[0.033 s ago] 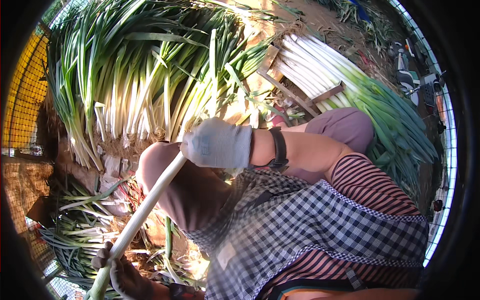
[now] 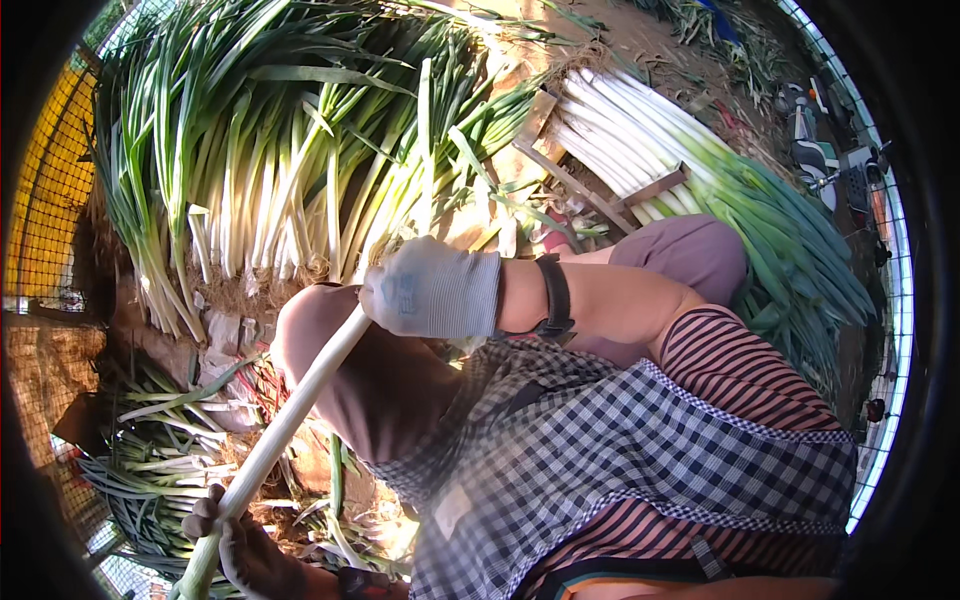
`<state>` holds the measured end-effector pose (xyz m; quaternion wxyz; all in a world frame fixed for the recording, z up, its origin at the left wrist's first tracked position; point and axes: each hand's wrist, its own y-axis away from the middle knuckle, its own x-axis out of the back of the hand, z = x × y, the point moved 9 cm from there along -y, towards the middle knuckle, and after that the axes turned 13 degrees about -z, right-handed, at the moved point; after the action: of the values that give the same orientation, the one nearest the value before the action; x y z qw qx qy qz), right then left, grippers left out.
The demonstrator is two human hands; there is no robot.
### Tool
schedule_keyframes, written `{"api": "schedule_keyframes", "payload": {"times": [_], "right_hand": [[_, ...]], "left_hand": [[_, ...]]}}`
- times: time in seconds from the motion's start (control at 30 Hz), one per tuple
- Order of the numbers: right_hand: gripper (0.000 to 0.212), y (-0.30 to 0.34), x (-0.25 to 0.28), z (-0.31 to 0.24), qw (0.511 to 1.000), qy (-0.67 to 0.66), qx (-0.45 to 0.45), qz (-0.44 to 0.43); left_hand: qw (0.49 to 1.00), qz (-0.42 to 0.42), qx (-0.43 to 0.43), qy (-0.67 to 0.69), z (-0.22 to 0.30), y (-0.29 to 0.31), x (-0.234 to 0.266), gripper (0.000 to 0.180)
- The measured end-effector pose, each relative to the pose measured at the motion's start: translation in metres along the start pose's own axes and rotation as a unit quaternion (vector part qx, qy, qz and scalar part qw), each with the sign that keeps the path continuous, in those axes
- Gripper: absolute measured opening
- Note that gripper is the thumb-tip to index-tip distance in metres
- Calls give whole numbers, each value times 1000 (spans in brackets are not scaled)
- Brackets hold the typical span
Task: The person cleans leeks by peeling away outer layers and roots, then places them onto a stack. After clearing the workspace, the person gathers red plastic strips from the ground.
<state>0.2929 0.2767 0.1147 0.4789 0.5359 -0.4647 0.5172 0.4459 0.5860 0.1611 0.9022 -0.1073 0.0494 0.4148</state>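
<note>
One leek point(image 2: 292, 415) slants from centre to lower left, in both our hands.
Our right hand point(image 2: 428, 288) has its fingers closed round the upper end, our left hand point(image 2: 250, 558) curls round the lower; uneven twisting could snap it. Piled leeks point(image 2: 265, 190) lie upper left.

The right hand point(image 2: 415, 285) wears a pale grey glove point(image 2: 395, 305) with faint blue markings on its back and a finely ribbed cuff point(image 2: 484, 295), and a black strap point(image 2: 555, 310) circles that wrist; the left hand point(image 2: 245, 550) wears a darker, shaded glove point(image 2: 258, 565), with a dark band point(image 2: 365, 582) at the wrist. A short pink-and-black striped sleeve point(image 2: 745, 375) shows beneath a black-and-white checked apron point(image 2: 620, 430) edged in finer-checked binding point(image 2: 770, 428). The trousers point(image 2: 375, 375) are plain mauve-brown, rounded over the knees, and a narrow grey strap point(image 2: 710, 558) hangs at the near side.
</note>
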Motion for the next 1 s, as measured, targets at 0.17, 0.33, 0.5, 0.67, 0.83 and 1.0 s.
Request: {"api": "schedule_keyframes", "payload": {"times": [0.17, 0.33, 0.5, 0.67, 0.83, 1.0], "right_hand": [[11, -1, 1, -8, 1000, 17, 10, -18], [10, -3, -2, -8, 1000, 15, 2, -19], [8, -7, 0, 4, 996, -84, -6, 38], [13, -7, -16, 42, 949, -302, -83, 26], [20, 20, -78, 78, 625, -748, -224, -6], [24, 70, -121, 163, 686, -595, -414, 57]], "left_hand": [[998, -38, -10, 41, -2, 4, 6, 25], [999, -30, -6, 28, -6, 5, 14, 26], [991, -105, -66, -43, 7, 13, 15, 16], [948, -203, -121, -211, 38, 7, -55, 28], [868, -234, -227, -375, 50, 20, -65, 34], [897, -209, -201, -333, 52, 24, -71, 25]]}}
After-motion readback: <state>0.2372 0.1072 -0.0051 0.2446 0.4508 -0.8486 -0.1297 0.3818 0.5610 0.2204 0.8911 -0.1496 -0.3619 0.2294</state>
